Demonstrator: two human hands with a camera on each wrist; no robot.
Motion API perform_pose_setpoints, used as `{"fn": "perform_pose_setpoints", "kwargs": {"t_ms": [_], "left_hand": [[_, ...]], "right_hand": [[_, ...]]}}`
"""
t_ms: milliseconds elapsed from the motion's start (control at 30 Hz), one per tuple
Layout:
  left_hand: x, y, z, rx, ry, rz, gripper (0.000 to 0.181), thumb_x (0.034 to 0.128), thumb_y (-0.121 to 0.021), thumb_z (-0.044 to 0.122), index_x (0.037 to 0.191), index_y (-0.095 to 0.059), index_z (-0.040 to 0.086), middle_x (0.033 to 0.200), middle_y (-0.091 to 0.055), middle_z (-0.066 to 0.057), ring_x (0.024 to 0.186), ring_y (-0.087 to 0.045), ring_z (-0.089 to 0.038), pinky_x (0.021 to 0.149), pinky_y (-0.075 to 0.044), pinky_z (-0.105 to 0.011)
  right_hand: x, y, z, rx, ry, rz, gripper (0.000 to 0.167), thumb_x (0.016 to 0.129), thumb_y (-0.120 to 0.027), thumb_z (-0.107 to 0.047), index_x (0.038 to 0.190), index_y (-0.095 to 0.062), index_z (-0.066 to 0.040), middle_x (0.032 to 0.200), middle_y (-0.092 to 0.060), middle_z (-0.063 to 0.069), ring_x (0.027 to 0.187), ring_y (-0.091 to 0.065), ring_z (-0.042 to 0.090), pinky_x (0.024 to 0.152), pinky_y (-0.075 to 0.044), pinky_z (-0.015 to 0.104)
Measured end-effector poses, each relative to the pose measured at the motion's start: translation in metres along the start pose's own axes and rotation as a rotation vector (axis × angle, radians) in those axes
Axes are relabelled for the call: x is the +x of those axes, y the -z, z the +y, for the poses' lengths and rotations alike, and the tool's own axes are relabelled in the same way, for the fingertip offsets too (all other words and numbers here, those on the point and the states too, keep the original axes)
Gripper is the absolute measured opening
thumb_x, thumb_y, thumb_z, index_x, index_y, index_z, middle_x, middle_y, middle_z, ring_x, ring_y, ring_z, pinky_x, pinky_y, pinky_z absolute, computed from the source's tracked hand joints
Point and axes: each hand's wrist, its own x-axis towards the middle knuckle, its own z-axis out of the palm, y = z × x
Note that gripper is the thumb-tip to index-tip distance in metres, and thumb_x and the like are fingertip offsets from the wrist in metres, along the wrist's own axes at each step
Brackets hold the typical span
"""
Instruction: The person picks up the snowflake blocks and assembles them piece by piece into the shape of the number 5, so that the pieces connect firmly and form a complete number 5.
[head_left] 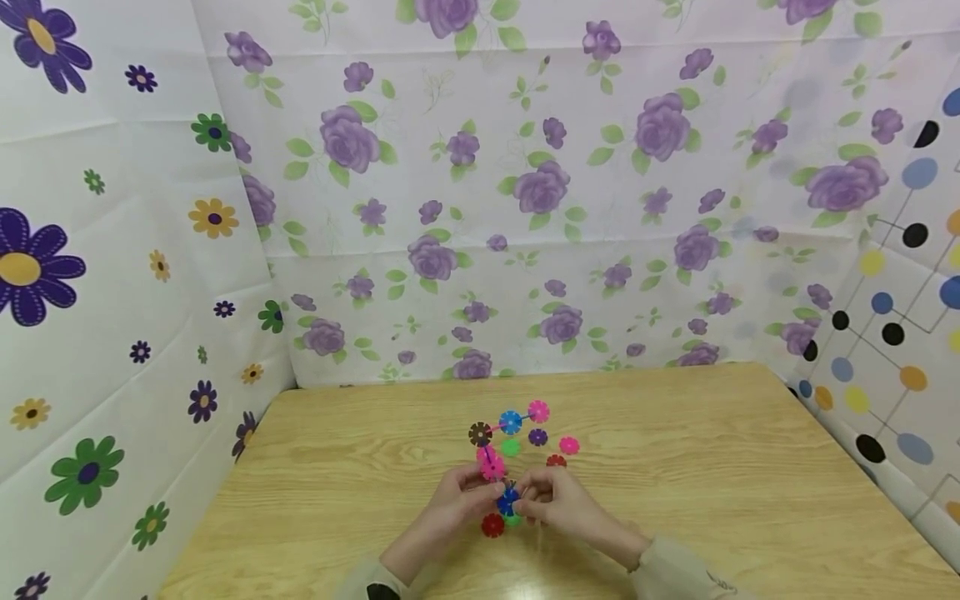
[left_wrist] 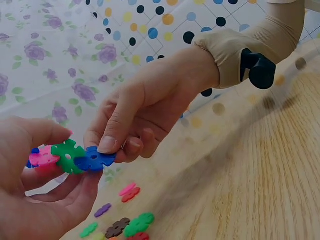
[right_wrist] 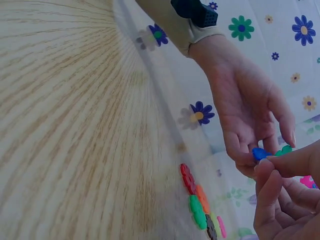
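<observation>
Left wrist, blue disc, pinched in right hand

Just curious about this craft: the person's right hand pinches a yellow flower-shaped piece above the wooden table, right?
Not quite: the piece is blue, not yellow, as the left wrist view shows. The right hand does pinch it above the wooden table.

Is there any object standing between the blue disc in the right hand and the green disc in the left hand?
Nothing visible: in the left wrist view, the blue disc in the right hand appears to meet the green disc in the left hand. The loose discs lie below, on the table.
</observation>
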Motion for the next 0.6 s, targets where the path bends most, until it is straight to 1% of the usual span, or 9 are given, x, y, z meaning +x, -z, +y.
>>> {"fn": "perform_pose_setpoints", "kwargs": {"t_ms": [100, 167, 200, 267, 300, 433, 500, 600], "left_hand": [[-0.0012, 0.0019, -0.002, 0.05, -0.017, -0.051, 0.048, 0.0897, -0.069, 0.017, 0.131, -0.053, -0.002, 0.111, -0.067, -0.01, 0.1, -0.065, -0.017, 0.089, -0.055, -0.031], [-0.0011, 0.0019, -0.0035, 0.069, -0.03, -0.081, 0.049, 0.089, -0.069, 0.014, 0.132, -0.052, -0.002, 0.113, -0.068, -0.014, 0.101, -0.066, -0.019, 0.088, -0.055, -0.032], [-0.0013, 0.0014, -0.0043, 0.071, -0.03, -0.085, 0.048, 0.0892, -0.069, 0.014, 0.131, -0.053, -0.003, 0.113, -0.068, -0.015, 0.1, -0.067, -0.02, 0.088, -0.055, -0.033], [-0.0018, -0.0001, -0.0052, 0.06, -0.014, -0.076, 0.044, 0.0902, -0.068, 0.015, 0.127, -0.056, -0.007, 0.109, -0.07, -0.017, 0.097, -0.069, -0.02, 0.086, -0.057, -0.033], [-0.0021, -0.0011, -0.0055, 0.056, -0.004, -0.061, 0.042, 0.0906, -0.068, 0.016, 0.123, -0.058, -0.009, 0.105, -0.072, -0.017, 0.093, -0.071, -0.018, 0.083, -0.057, -0.032], [-0.0032, -0.0048, -0.0051, 0.03, 0.033, -0.016, 0.032, 0.0924, -0.066, 0.017, 0.108, -0.065, -0.012, 0.09, -0.075, -0.015, 0.079, -0.072, -0.013, 0.075, -0.059, -0.03], [-0.0039, -0.0061, -0.0048, 0.025, 0.038, -0.011, 0.031, 0.093, -0.065, 0.016, 0.105, -0.065, -0.012, 0.086, -0.075, -0.012, 0.076, -0.072, -0.012, 0.073, -0.059, -0.028], [-0.0044, -0.0065, -0.0042, 0.012, 0.037, -0.013, 0.03, 0.0937, -0.064, 0.016, 0.105, -0.065, -0.012, 0.085, -0.075, -0.009, 0.075, -0.072, -0.011, 0.072, -0.059, -0.027]], "right_hand": [[0.0004, -0.0022, 0.0003, 0.022, 0.021, 0.015, 0.018, 0.09, -0.068, -0.014, 0.1, -0.066, 0.0, 0.08, -0.067, 0.015, 0.063, -0.062, 0.016, 0.053, -0.05, 0.022], [0.001, -0.002, -0.0003, 0.039, 0.03, 0.027, 0.018, 0.09, -0.068, -0.014, 0.101, -0.066, 0.001, 0.083, -0.067, 0.02, 0.062, -0.062, 0.014, 0.053, -0.048, 0.019], [0.0015, -0.0019, -0.0003, 0.044, 0.031, 0.034, 0.018, 0.09, -0.068, -0.014, 0.1, -0.066, 0.001, 0.083, -0.067, 0.022, 0.062, -0.062, 0.014, 0.053, -0.048, 0.018], [0.0024, -0.0019, -0.0006, 0.047, 0.031, 0.047, 0.019, 0.09, -0.068, -0.014, 0.1, -0.066, 0.001, 0.083, -0.067, 0.021, 0.062, -0.062, 0.014, 0.053, -0.047, 0.018], [0.0027, -0.0019, -0.0008, 0.047, 0.03, 0.055, 0.019, 0.089, -0.069, -0.015, 0.1, -0.066, 0.001, 0.082, -0.067, 0.019, 0.062, -0.062, 0.014, 0.053, -0.048, 0.018], [0.003, -0.0023, -0.002, 0.049, 0.021, 0.077, 0.021, 0.089, -0.07, -0.017, 0.098, -0.065, 0.001, 0.08, -0.068, 0.013, 0.062, -0.062, 0.014, 0.053, -0.049, 0.02], [0.0025, -0.0024, -0.0025, 0.055, 0.015, 0.081, 0.021, 0.088, -0.07, -0.017, 0.098, -0.065, 0.001, 0.079, -0.067, 0.01, 0.062, -0.061, 0.013, 0.053, -0.048, 0.021], [0.0021, -0.0025, -0.0033, 0.056, 0.016, 0.074, 0.022, 0.089, -0.07, -0.018, 0.099, -0.065, 0.001, 0.079, -0.068, 0.009, 0.062, -0.062, 0.014, 0.053, -0.049, 0.022]]}}
